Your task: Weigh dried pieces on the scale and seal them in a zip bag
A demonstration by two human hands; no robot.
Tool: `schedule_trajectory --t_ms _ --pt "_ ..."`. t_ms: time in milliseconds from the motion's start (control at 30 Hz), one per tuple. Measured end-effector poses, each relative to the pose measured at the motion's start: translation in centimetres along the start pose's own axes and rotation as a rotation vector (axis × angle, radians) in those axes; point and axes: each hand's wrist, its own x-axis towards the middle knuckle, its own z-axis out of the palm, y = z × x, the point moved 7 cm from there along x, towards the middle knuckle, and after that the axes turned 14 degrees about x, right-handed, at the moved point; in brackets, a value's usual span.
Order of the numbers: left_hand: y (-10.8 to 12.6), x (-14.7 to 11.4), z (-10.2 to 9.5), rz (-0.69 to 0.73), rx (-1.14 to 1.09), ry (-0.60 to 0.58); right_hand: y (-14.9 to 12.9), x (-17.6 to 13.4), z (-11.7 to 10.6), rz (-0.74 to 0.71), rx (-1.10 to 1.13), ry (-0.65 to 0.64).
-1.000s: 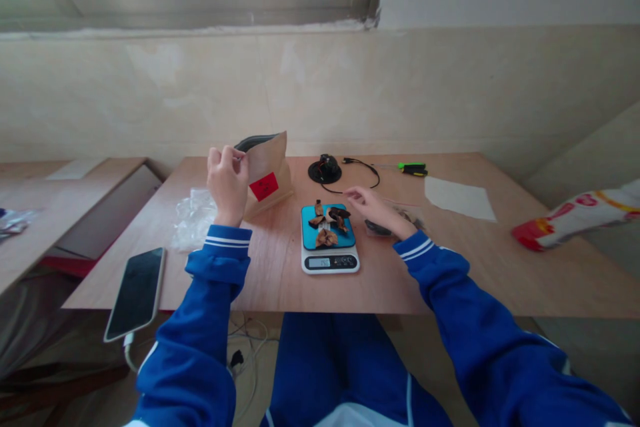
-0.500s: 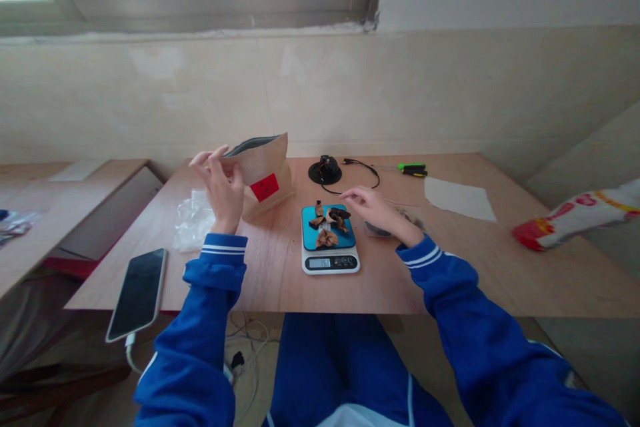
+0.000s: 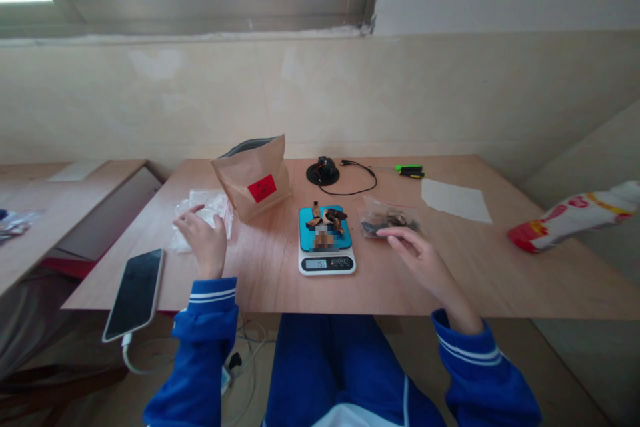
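Observation:
My left hand (image 3: 204,240) is raised over crumpled clear plastic bags (image 3: 187,240), its fingers spread and holding nothing. Beside it, a brown paper pouch (image 3: 235,180) with a red label stands upright, its top gaping. On the blue plate of a white kitchen scale (image 3: 303,264) lie several dried brown pieces (image 3: 336,216), some blurred by a pixelated patch. The display seems to show 155. My right hand (image 3: 420,260) is stretched out at the near edge of a clear zip bag (image 3: 383,219) of dark dried pieces; I see nothing held in its fingers.
Behind the scale sit a small black round-based device (image 3: 323,172) with a cable and a green-and-black handled tool (image 3: 410,171). White paper (image 3: 455,200) and a red-and-white bottle-like package (image 3: 565,217) lie right. A plugged-in phone (image 3: 135,293) overhangs the front edge at left.
My left hand has let go of the paper pouch and come down toward me. My right hand has drawn back from the scale to the zip bag. The scale's reading has changed slightly.

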Motion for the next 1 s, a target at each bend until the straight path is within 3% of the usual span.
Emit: schedule_trajectory --t_ms 100,233,300,600,733,833,900,1000 --pt "-1.6 -1.2 1.2 -0.045 0.228 -0.071 1.6 -2.3 -1.7 0.085 0.011 0.100" --pt "-2.0 -2.4 3.9 -0.011 0.431 -0.327 3.2 -4.2 -3.3 0.181 0.011 0.190" --pt "-2.0 -2.5 4.5 0.007 0.505 -0.369 3.3 -4.6 -3.7 0.189 0.013 0.203" --pt "-4.1 -3.0 2.7 -0.171 0.343 -0.215 2.3 -5.0 -2.3 0.158 0.002 0.161" --pt "-3.6 -4.2 0.1 -0.240 0.259 -0.016 1.9 -5.0 -0.7 0.159 0.021 0.105" --pt "-1.9 -6.6 -3.2 -0.307 0.151 0.221 0.9 -4.9 1.3 0.179 0.078 0.032" --pt "0.1 -9.0 -5.1 -0.302 0.063 0.319 -0.3 -4.7 3.3 0.192 0.162 -0.047" --pt "4.8 -12.9 -6.0 -0.114 -0.123 0.240 -2.7 -4.0 7.0 0.179 0.367 -0.152"
